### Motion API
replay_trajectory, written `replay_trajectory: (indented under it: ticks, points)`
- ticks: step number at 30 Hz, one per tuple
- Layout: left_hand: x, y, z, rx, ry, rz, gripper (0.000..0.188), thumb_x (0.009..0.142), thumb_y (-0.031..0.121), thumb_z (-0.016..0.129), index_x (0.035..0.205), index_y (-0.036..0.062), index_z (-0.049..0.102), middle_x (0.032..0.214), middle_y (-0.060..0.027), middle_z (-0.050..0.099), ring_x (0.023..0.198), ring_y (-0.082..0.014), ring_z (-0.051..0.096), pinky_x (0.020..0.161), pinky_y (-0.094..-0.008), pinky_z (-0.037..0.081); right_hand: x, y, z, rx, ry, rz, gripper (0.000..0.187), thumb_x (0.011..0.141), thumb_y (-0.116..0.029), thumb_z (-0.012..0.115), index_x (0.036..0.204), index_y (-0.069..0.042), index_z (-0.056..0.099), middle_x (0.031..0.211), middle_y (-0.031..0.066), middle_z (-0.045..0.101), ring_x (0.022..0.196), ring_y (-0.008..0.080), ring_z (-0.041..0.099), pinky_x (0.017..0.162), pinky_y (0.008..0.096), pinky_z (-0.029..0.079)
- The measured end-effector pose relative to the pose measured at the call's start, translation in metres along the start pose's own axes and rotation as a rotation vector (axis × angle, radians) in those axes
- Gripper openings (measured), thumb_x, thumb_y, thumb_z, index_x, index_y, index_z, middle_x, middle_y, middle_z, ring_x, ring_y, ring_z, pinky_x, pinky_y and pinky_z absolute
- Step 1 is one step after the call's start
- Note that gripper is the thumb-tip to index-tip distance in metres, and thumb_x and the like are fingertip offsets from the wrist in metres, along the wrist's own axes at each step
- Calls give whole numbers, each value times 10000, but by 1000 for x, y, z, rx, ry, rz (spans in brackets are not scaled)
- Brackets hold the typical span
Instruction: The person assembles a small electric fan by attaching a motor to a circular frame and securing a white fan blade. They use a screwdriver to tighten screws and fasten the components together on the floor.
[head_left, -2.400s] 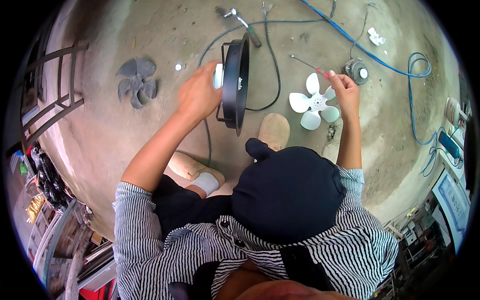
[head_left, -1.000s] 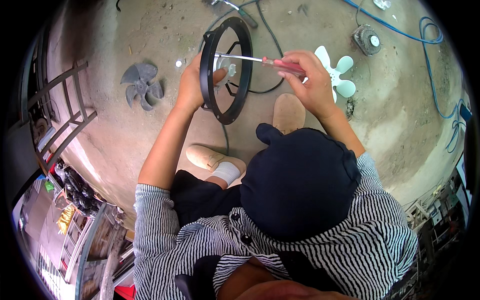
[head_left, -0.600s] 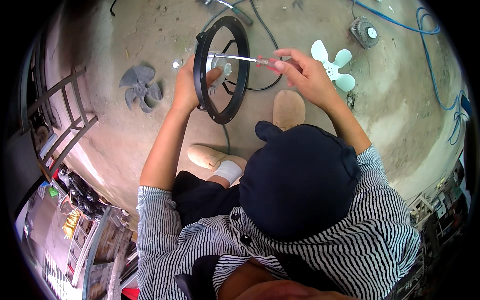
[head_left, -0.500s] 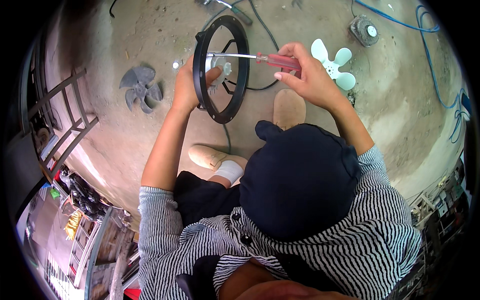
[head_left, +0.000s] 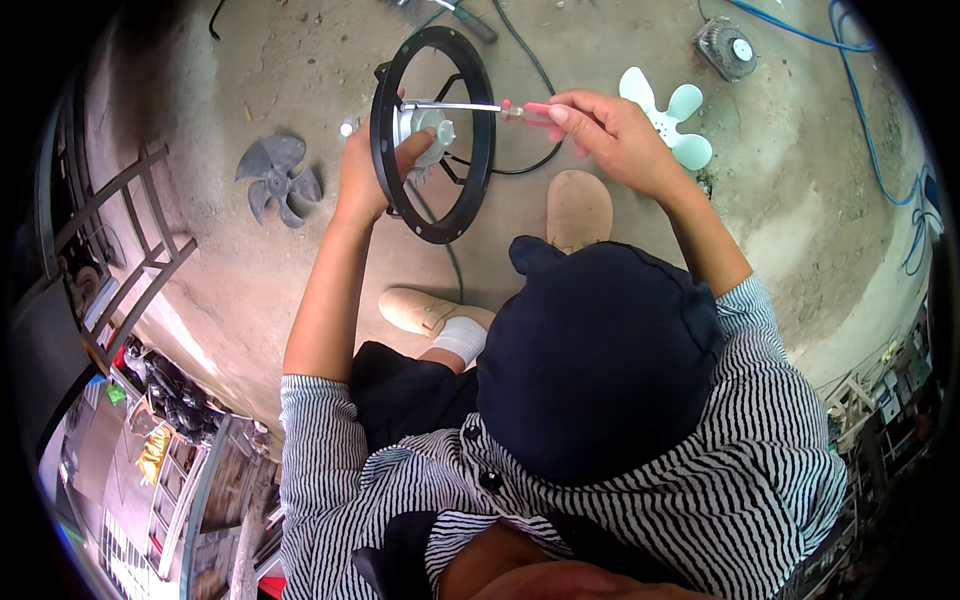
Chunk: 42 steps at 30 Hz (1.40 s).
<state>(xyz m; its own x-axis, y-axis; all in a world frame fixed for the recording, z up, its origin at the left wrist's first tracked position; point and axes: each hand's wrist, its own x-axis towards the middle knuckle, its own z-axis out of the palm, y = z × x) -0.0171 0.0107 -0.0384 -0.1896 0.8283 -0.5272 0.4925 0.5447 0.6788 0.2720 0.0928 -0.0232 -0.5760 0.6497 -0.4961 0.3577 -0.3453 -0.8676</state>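
My left hand grips a fan motor from behind, its thumb across the pale hub. Around the motor stands a black ring-shaped fan frame, tilted nearly on edge, with thin struts running to its middle. In my right hand is a screwdriver with a clear red handle, held by closed fingers. Its long shaft lies level across the ring's opening. The tip reaches the motor's upper edge near the far rim; whether it sits in a screw is too small to tell.
On the floor lie a dark grey fan blade to the left and a pale green fan blade to the right. Farther back are a small motor, a dark-handled tool and a blue cable. A metal rack stands at left.
My right hand has rolled on the screwdriver handle, its thumb now lying over the top. The ring, motor and left hand have shifted slightly left.
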Motion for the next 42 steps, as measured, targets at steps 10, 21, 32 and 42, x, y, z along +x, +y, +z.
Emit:
replay_trajectory:
  ticks: [10, 21, 32, 42]
  points:
    - [-2, 10, -1, -21, -46, -90, 713, 806, 239, 744, 1437, 48, 472, 1115, -122, 670, 975, -168, 644, 845, -313, 520, 2, -8, -13, -287, 0, -134, 311, 982, -284, 601, 1170, -47, 673, 860, 10, 649, 761, 83, 554, 692, 229, 451]
    - [-11, 12, 2, 78, 82, 1, 497, 781, 326, 717, 1177, 42, 618, 1009, -163, 704, 932, -290, 685, 837, -365, 515, 12, 33, -33, 29, 247, -51, 337, 971, -280, 611, 1216, -51, 649, 957, 49, 681, 850, 114, 598, 775, 262, 474]
    - [-16, 28, 4, 40, 89, -12, 724, 767, 301, 766, 1343, -14, 462, 1121, -192, 656, 1037, -283, 646, 924, -366, 487, 106, 73, -71, -933, 868, -418, 321, 944, -308, 614, 1191, -106, 645, 1075, 144, 673, 987, 307, 650, 865, 398, 503]
    - [-21, 24, 10, 44, 151, -36, 705, 764, 276, 806, 1265, -39, 423, 984, -164, 670, 838, -189, 672, 742, -296, 531, 214, 11, 27, -1202, 103, -175, 431, 916, -469, 603, 1084, -76, 658, 1002, 127, 724, 962, 303, 692, 799, 420, 543]
